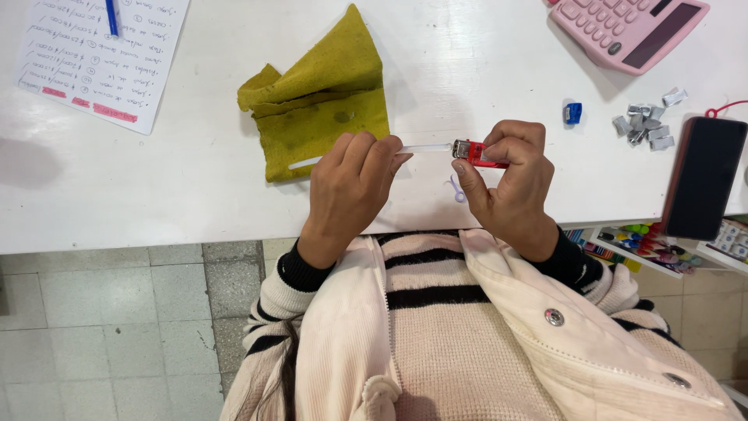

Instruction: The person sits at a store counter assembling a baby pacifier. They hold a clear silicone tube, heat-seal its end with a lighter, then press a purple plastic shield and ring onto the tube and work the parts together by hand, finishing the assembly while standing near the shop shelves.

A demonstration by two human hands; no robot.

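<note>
Nearest the viewer, a person in a pale jacket over a striped sweater [436, 312] sits at the edge of a white table [156, 187]. The left hand [351, 187] is curled closed, its fingertips pinching a thin white stick [425, 148] that runs level across the table edge, its far end poking out to the left over the cloth. The right hand [510, 183] is closed around a small red lighter [473, 153], thumb and forefinger pinching it, metal head pointing left and meeting the stick's tip. Both hands hover just above the table edge. A small pale loop [456, 189] lies on the table between the wrists.

Beyond the hands lies a crumpled yellow-green cloth [319, 97]. Right of it sit a small blue piece [573, 113], a heap of silver metal bits [647, 121] and a dark phone [703, 175]. Farthest off are a pink calculator [627, 27] and a handwritten sheet [101, 54] with a blue pen [111, 17].
</note>
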